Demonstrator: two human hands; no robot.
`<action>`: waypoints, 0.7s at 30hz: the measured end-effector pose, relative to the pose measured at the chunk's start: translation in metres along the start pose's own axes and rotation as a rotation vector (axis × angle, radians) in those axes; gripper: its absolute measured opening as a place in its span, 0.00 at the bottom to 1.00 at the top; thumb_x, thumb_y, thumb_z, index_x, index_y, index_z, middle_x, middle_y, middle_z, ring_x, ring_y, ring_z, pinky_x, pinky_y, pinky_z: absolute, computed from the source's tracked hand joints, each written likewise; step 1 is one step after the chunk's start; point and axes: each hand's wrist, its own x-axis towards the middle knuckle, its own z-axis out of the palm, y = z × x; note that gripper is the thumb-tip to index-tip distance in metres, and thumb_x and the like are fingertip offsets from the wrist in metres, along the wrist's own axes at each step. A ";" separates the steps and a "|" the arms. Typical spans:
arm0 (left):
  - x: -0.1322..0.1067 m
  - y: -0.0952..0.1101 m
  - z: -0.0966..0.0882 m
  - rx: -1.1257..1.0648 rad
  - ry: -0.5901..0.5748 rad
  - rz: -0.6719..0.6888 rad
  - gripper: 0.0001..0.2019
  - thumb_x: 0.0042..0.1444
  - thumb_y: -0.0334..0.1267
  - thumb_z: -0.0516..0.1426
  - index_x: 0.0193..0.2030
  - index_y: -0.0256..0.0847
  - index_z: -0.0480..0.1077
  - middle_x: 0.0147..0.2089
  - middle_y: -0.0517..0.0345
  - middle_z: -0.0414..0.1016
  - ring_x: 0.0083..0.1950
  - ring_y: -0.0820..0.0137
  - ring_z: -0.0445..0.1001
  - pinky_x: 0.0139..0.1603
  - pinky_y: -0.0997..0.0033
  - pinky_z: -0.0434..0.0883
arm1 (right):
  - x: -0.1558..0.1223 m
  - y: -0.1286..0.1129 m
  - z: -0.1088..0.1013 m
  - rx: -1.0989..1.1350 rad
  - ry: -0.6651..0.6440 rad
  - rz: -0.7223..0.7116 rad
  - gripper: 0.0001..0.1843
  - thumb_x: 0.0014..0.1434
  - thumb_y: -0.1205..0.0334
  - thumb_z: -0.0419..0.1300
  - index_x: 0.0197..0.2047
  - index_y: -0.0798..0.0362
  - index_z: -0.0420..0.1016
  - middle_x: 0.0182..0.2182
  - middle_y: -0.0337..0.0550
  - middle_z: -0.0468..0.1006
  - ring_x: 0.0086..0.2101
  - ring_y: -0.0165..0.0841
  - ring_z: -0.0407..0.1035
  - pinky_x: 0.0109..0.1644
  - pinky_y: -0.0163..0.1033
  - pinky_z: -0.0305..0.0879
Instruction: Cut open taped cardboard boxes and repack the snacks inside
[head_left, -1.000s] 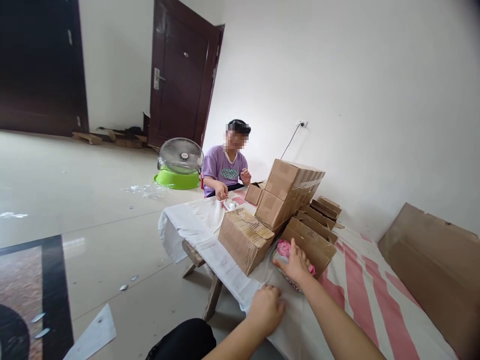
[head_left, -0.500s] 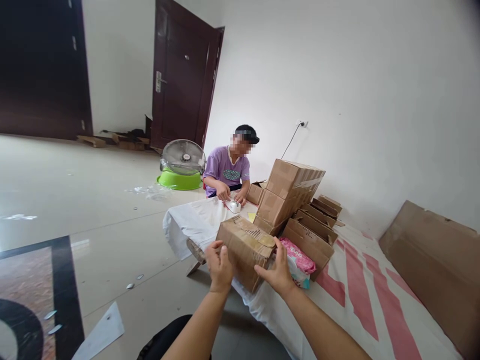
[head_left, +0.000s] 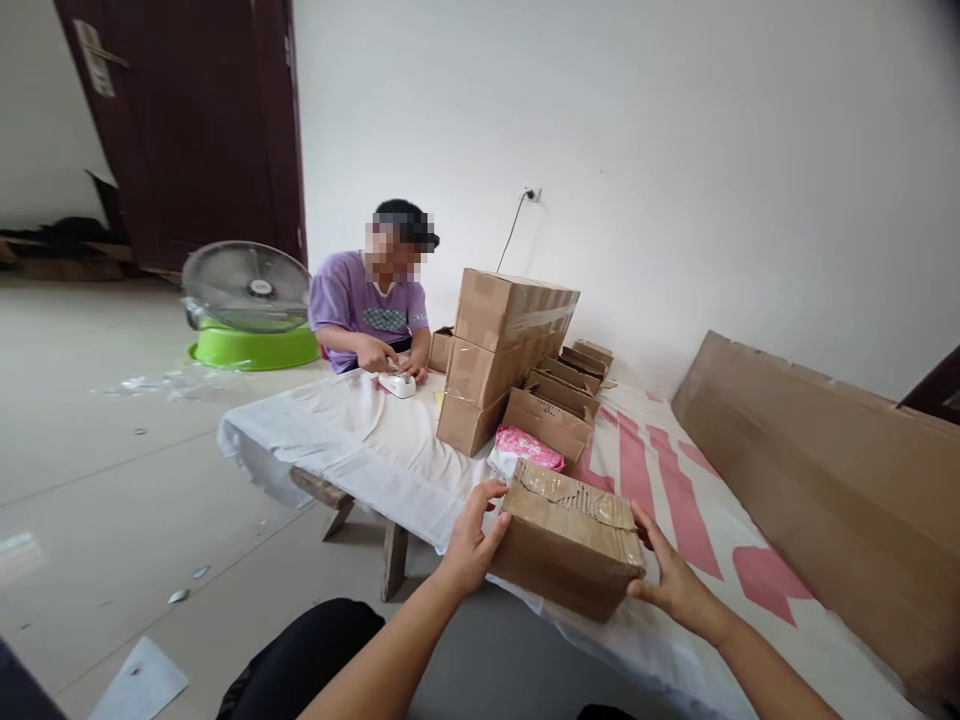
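A taped cardboard box (head_left: 562,545) with a torn, ragged strip across its top sits at the near edge of the cloth-covered table. Against its left end is my left hand (head_left: 474,540), thumb on the near side and fingers at the top corner. My right hand (head_left: 675,585) grips the opposite end, its fingers at the upper edge and thumb low on the front. Just behind the box lies a pink and white soft packet (head_left: 529,447).
Stacked sealed boxes (head_left: 480,375) and a row of open cartons (head_left: 551,415) stand farther back. Across the table, a person in purple (head_left: 371,300) handles a white device (head_left: 397,385). A large cardboard sheet (head_left: 810,460) leans at right; a fan (head_left: 247,290) stands left.
The view has swung right and closer to the table. Both hands have turned the box and brought it right, in front of the packet; my left hand now touches its end.
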 end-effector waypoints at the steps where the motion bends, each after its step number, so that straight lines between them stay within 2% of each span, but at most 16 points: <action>1: 0.001 0.002 0.001 0.026 -0.019 0.033 0.16 0.61 0.48 0.52 0.51 0.42 0.66 0.55 0.46 0.70 0.57 0.58 0.68 0.52 0.59 0.67 | -0.007 0.011 -0.009 -0.006 -0.004 0.042 0.51 0.53 0.39 0.58 0.71 0.53 0.42 0.68 0.58 0.53 0.64 0.46 0.54 0.65 0.53 0.54; 3: 0.005 0.005 0.000 0.057 -0.013 0.063 0.15 0.61 0.48 0.52 0.50 0.43 0.66 0.57 0.45 0.68 0.59 0.57 0.66 0.53 0.58 0.66 | -0.020 0.038 -0.024 -0.095 0.008 0.173 0.40 0.58 0.40 0.51 0.65 0.56 0.58 0.64 0.59 0.62 0.61 0.46 0.60 0.62 0.51 0.59; 5: 0.011 0.007 -0.002 0.066 0.006 0.054 0.15 0.62 0.49 0.51 0.48 0.43 0.67 0.58 0.45 0.68 0.60 0.56 0.66 0.54 0.57 0.66 | -0.034 0.067 -0.034 -0.274 0.035 0.301 0.33 0.55 0.44 0.53 0.57 0.56 0.71 0.57 0.59 0.71 0.57 0.47 0.65 0.60 0.50 0.61; 7: 0.016 0.009 -0.002 0.074 -0.016 0.036 0.14 0.62 0.49 0.51 0.46 0.43 0.68 0.59 0.46 0.67 0.61 0.56 0.65 0.57 0.55 0.64 | -0.047 0.095 -0.038 -0.429 0.035 0.371 0.27 0.49 0.51 0.58 0.51 0.55 0.76 0.51 0.56 0.76 0.52 0.48 0.70 0.58 0.49 0.62; 10: 0.019 0.008 0.005 0.049 -0.065 -0.003 0.14 0.60 0.49 0.52 0.48 0.44 0.67 0.61 0.45 0.65 0.63 0.55 0.63 0.58 0.54 0.62 | -0.062 0.119 -0.034 -0.492 0.015 0.393 0.26 0.46 0.59 0.57 0.49 0.53 0.78 0.45 0.52 0.79 0.47 0.46 0.73 0.54 0.46 0.65; 12: 0.020 0.006 0.011 -0.008 -0.081 -0.041 0.16 0.60 0.49 0.52 0.50 0.44 0.65 0.62 0.45 0.63 0.63 0.54 0.62 0.57 0.54 0.63 | -0.067 0.122 -0.029 -0.491 0.023 0.364 0.24 0.47 0.61 0.55 0.48 0.51 0.78 0.43 0.50 0.80 0.46 0.45 0.74 0.52 0.45 0.66; 15: 0.020 0.001 0.016 -0.100 -0.098 -0.090 0.17 0.59 0.49 0.51 0.51 0.44 0.64 0.65 0.44 0.60 0.66 0.53 0.60 0.58 0.53 0.62 | -0.066 0.113 -0.028 -0.499 0.015 0.332 0.22 0.49 0.61 0.53 0.46 0.49 0.79 0.42 0.49 0.80 0.45 0.44 0.74 0.51 0.45 0.67; 18: 0.020 -0.001 0.018 -0.130 -0.124 -0.094 0.19 0.60 0.49 0.50 0.54 0.44 0.64 0.67 0.44 0.57 0.68 0.53 0.55 0.59 0.53 0.60 | -0.057 0.099 -0.041 -0.520 0.006 0.313 0.22 0.50 0.60 0.52 0.46 0.50 0.77 0.43 0.51 0.79 0.45 0.44 0.74 0.50 0.45 0.68; 21: 0.020 -0.002 0.018 -0.137 -0.133 -0.071 0.22 0.60 0.49 0.50 0.59 0.44 0.61 0.67 0.45 0.57 0.68 0.54 0.56 0.61 0.53 0.59 | -0.041 0.084 -0.062 -0.543 0.027 0.290 0.23 0.48 0.61 0.53 0.48 0.51 0.74 0.46 0.52 0.78 0.47 0.44 0.73 0.52 0.45 0.66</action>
